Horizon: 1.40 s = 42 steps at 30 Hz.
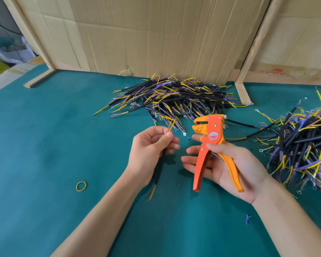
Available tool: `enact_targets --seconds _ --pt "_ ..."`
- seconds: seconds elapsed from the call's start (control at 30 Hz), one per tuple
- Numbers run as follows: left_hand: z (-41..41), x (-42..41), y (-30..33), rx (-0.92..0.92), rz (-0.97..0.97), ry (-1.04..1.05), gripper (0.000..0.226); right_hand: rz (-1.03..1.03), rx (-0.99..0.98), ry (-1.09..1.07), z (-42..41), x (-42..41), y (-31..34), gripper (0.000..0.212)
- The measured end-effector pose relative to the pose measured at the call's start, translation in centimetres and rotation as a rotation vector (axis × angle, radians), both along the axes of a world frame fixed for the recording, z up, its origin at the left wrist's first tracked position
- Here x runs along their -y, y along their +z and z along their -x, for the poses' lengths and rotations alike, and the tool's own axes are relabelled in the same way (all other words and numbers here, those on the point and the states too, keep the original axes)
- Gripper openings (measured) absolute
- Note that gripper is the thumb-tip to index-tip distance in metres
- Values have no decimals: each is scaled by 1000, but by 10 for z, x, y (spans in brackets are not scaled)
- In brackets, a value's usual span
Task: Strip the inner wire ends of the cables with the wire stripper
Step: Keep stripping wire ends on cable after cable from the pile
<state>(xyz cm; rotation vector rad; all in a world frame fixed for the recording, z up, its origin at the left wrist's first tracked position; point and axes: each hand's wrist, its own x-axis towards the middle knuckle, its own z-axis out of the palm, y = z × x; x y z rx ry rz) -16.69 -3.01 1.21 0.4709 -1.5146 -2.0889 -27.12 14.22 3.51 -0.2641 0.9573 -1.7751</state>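
My left hand [150, 145] pinches a short black cable [159, 171] near its upper end, between thumb and fingers. Thin yellow and brown inner wires [171, 125] fan out above the fingertips, and more coloured wires stick out of the cable's lower end. My right hand [228, 164] holds the orange wire stripper [211, 143] upright, thumb across its body and the two handles spread apart over the palm. The stripper's jaws point left, a short gap away from the wire ends.
A pile of black cables [174, 97] with coloured ends lies at the back, against a cardboard wall [156, 34]. A second pile of cables [304, 145] lies at the right. A yellow rubber band [81, 186] lies on the green mat [44, 145].
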Motion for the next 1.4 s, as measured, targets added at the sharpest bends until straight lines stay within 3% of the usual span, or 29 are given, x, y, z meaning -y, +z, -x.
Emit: enact_targets --seconds 0.2,0.43,0.77,1.4 --pt "1 0 -5 70 213 134 8 -46 -56 118 -5 2 1 45" --pt "1 -1 -6 130 295 201 10 -110 -173 184 -10 0 2 48" --pt "0 -4 -4 123 317 193 10 -102 -250 179 -12 2 4 41" --pt "0 -4 -3 73 306 155 6 -85 -218 160 -12 3 0 40"
